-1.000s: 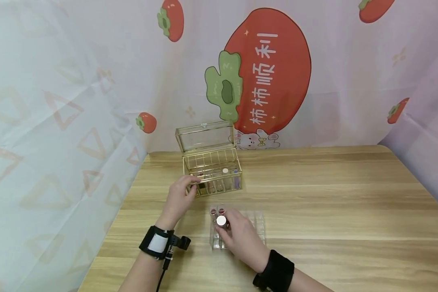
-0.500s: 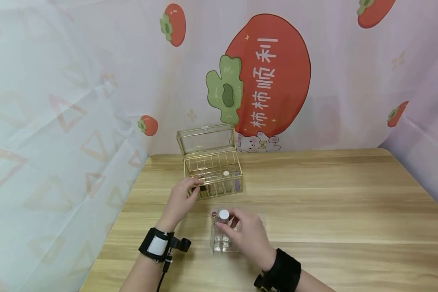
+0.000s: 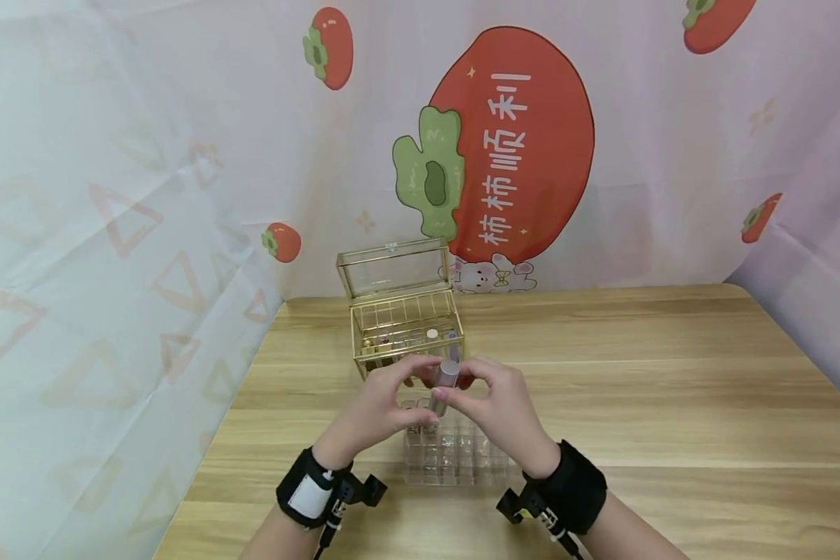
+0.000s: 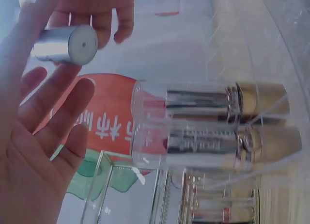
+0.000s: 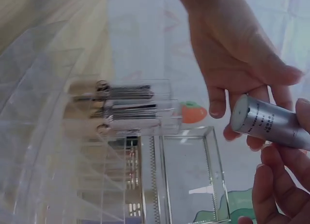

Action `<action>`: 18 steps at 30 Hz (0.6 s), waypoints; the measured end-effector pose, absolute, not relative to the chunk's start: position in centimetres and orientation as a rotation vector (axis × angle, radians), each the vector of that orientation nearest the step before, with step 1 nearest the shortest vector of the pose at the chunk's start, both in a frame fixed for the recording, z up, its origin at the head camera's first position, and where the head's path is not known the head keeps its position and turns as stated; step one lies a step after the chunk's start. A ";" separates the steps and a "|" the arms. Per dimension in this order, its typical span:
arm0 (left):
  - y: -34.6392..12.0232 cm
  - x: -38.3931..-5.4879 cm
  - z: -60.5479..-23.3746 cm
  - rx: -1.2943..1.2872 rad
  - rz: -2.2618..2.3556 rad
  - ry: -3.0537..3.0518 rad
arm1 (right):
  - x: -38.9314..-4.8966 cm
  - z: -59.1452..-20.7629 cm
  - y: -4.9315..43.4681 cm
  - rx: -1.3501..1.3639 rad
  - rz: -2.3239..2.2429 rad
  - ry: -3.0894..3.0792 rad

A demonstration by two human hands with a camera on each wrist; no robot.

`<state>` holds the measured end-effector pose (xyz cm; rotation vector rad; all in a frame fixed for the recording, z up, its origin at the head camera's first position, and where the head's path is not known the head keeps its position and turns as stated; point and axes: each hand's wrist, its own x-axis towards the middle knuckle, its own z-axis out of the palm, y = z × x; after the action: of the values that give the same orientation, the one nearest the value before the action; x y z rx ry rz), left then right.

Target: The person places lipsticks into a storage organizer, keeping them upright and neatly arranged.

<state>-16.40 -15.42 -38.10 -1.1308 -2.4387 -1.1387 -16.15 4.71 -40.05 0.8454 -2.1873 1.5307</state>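
My right hand [image 3: 500, 400] pinches a silver lipstick tube [image 3: 446, 375] between thumb and fingers, tilted above the clear acrylic organizer [image 3: 455, 476]. Small print runs along the tube's side in the right wrist view. Around the tube's other side is my left hand [image 3: 374, 408], thumb below and fingers spread; its palm faces the tube in the left wrist view. Two lipsticks with clear caps, one [image 4: 196, 105] beside the other [image 4: 201, 147], stand upright in the organizer's left rear compartments. Behind the hands, the gold-framed glass box [image 3: 353, 330] has its lid [image 3: 392, 274] raised.
Several lipsticks stand in the glass box, among them a white-topped one [image 3: 432, 334] and a purple one [image 3: 453, 350]. The wooden table [image 3: 637, 404] extends to the right. A fabric backdrop [image 3: 637, 155] with persimmon prints hangs behind it.
My left hand has left the front of the glass box and moved right to the silver tube. My right hand has lifted the tube up and away from the organizer and tilted it.
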 end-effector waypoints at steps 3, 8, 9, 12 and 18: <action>-14.8 -16.4 -38.1 -1.069 -1.169 -2.431 | -16.4 -39.9 4.8 0.838 1.583 -2.192; -14.3 -16.7 -38.1 -1.025 -1.263 -2.415 | -15.8 -38.1 5.0 0.766 1.598 -2.288; -14.3 -16.7 -38.1 -1.023 -1.287 -2.416 | -15.8 -38.0 5.1 0.764 1.600 -2.303; -14.3 -16.9 -38.0 -0.998 -1.377 -2.420 | -15.9 -38.0 5.3 0.770 1.630 -2.345; -15.3 -17.7 -37.8 -0.837 -1.451 -2.465 | -15.8 -38.5 5.9 0.758 1.756 -2.400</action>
<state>-17.67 -15.26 -37.77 -0.8372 -2.4652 -1.4509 -15.83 5.92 -38.48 0.7585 -2.3996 1.7563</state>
